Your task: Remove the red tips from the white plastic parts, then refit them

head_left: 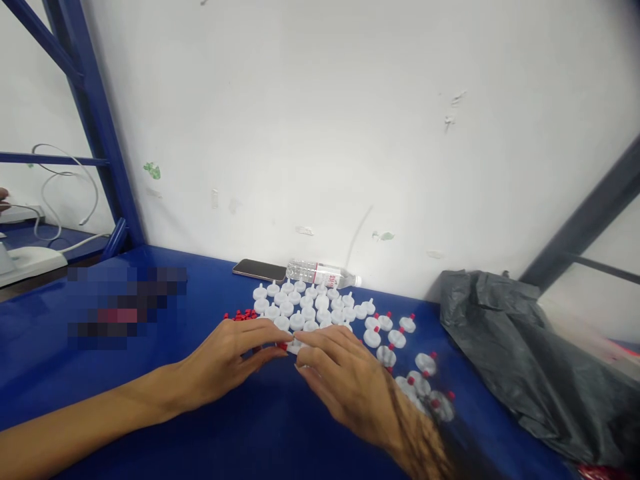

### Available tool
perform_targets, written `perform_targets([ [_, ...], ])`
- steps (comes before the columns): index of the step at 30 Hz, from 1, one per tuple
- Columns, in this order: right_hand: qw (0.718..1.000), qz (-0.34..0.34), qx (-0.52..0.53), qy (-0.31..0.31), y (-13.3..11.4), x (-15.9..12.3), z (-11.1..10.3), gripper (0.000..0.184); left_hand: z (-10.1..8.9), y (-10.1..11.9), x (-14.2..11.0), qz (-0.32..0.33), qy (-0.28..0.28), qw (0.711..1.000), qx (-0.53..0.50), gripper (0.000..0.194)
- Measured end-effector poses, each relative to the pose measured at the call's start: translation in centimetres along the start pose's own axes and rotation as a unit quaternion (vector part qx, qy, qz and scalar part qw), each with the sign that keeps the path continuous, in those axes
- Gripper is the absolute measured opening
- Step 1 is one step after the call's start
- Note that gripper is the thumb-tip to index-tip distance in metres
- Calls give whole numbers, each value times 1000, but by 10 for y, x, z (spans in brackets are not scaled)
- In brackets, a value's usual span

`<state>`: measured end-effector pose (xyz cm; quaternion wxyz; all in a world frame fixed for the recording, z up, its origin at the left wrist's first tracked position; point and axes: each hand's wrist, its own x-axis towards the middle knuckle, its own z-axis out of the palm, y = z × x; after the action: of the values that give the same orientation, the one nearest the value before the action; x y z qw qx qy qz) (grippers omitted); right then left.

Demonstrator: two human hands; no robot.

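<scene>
My left hand [233,350] is closed in a pinch, with a small red cap [282,346] showing at its fingertips. Facing it, my right hand [345,373] has its fingers curled around a white round piece [295,347], mostly hidden by the fingers. The fingertips of both hands nearly meet. Just behind them lies a crowd of white round pieces with short stems [287,308]. Loose red caps [245,315] are heaped beyond my left hand. To the right lie several white pieces with red caps on their stems [397,339], some partly behind my right wrist.
A phone [260,270] and a clear bottle lying on its side [325,274] rest along the white wall. A dark grey plastic bag [495,333] covers the right side of the blue table [200,293]. Blue frame posts [103,120] and white cables [60,173] stand at left.
</scene>
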<state>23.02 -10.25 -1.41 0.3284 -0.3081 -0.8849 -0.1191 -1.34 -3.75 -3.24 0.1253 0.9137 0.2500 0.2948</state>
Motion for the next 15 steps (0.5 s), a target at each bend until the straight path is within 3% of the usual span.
perform_targets([
  [3, 1000, 6, -1, 1, -2, 0, 1, 14, 4, -4, 0, 9, 15, 1000, 11, 23],
  [15, 999, -15, -33, 21, -5, -3, 6, 24, 3, 3, -1, 26, -18, 999, 4, 29],
])
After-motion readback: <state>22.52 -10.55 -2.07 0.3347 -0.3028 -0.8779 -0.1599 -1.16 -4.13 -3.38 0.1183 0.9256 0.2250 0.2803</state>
